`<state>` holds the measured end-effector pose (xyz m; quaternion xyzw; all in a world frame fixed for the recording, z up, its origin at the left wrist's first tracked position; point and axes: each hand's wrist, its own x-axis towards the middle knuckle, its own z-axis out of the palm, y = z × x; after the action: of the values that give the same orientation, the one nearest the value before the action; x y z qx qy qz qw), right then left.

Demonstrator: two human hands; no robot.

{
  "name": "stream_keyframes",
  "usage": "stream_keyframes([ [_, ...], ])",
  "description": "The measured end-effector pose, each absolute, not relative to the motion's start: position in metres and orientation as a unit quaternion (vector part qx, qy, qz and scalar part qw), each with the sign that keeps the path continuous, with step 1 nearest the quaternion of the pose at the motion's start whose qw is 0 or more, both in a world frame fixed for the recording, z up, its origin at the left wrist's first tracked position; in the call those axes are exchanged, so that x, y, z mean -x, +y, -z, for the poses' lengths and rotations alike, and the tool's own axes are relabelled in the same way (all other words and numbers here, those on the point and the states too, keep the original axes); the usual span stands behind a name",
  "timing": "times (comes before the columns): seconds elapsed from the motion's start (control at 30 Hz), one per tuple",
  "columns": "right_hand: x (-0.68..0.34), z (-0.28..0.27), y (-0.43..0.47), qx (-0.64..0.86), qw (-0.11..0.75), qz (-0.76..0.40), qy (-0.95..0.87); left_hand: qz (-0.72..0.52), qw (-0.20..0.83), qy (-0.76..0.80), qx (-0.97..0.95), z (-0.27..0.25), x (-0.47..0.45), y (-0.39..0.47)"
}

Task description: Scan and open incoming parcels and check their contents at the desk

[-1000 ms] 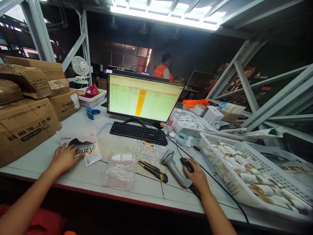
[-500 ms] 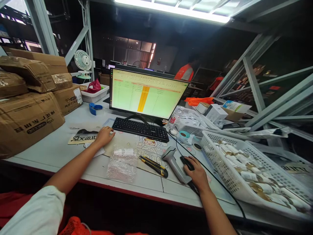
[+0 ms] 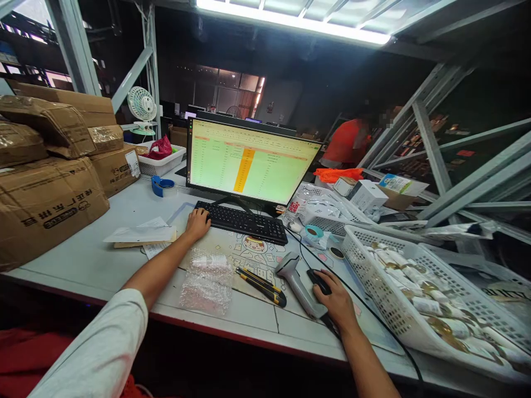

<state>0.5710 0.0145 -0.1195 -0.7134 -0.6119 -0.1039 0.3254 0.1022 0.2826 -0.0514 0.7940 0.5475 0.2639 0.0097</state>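
My left hand (image 3: 199,222) lies on the left end of the black keyboard (image 3: 243,221), fingers spread and holding nothing. My right hand (image 3: 339,301) is wrapped over a black computer mouse (image 3: 319,282). Just left of the mouse lies a grey barcode scanner (image 3: 299,287). A yellow and black utility knife (image 3: 262,287) rests nearer the middle, beside a bubble-wrapped item (image 3: 207,282). Behind the keyboard, a monitor (image 3: 249,160) shows a spreadsheet with an orange column. Left of my left forearm lie flat white bags and papers (image 3: 141,234).
Cardboard boxes (image 3: 53,204) are stacked on the left. A blue tape dispenser (image 3: 160,186) stands behind the papers. At right, a white basket (image 3: 369,282) holds many small bottles. Teal tape (image 3: 314,231) lies near it. A person in orange (image 3: 346,142) is in the background.
My left hand has moved right from the desk onto the keyboard. A white sheet now covers the lettered bag at left. The background person has shifted right. My right hand stays on the mouse.
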Motion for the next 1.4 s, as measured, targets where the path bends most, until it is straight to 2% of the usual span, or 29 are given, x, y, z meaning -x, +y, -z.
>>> stream_keyframes([
  [0.43,-0.594,0.133,0.022,0.689,0.312,0.121,-0.643,-0.237,0.018,0.543,-0.806,0.074,-0.110,0.289],
  [1.4,-0.614,0.148,0.033,0.655,0.309,0.144,-0.675,-0.210,0.037,0.543,-0.812,0.071,-0.111,0.278],
])
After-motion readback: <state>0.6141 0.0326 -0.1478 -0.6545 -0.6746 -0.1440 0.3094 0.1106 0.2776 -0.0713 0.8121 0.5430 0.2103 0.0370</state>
